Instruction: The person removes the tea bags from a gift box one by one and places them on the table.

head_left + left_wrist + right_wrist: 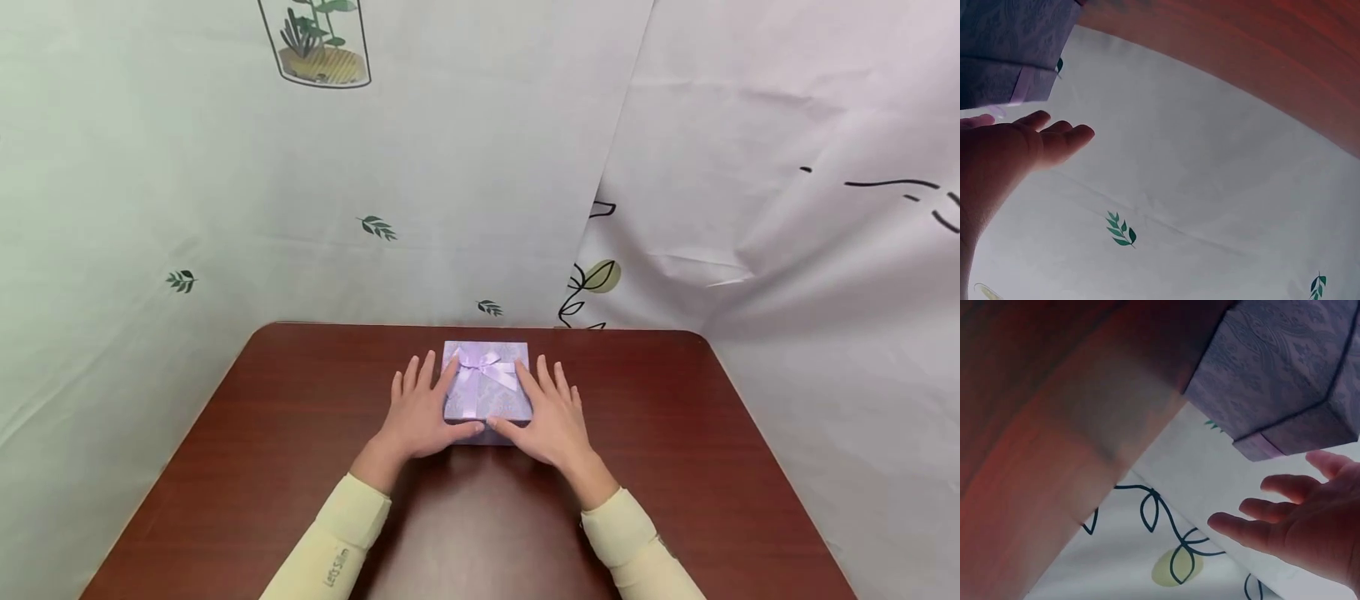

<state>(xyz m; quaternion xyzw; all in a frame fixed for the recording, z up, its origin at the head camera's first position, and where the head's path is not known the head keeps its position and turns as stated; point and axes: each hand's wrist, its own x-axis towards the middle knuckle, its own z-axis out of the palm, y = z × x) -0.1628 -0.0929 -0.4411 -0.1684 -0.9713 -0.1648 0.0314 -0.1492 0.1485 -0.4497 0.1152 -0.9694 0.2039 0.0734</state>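
A lilac patterned gift box point(498, 404) with a satin ribbon bow point(480, 363) on its lid stands near the table's far edge. On its left side is my left hand point(417, 421), fingers spread and straight, index fingertip at the lid's edge. My right hand point(555, 423) mirrors it on the right. Both thumbs extend toward each other along the box's front edge. From below, the left wrist view shows the box's side point(1013, 47) above the left hand point(1016, 147). In the right wrist view the box point(1279, 369) rises beside the outstretched right hand point(1310, 515).
The dark red-brown wooden table point(300, 442) has rounded far corners. Behind it hangs a pale cloth backdrop point(465, 167) printed with leaves and a plant jar. Another creased cloth point(787, 275) hangs on the right.
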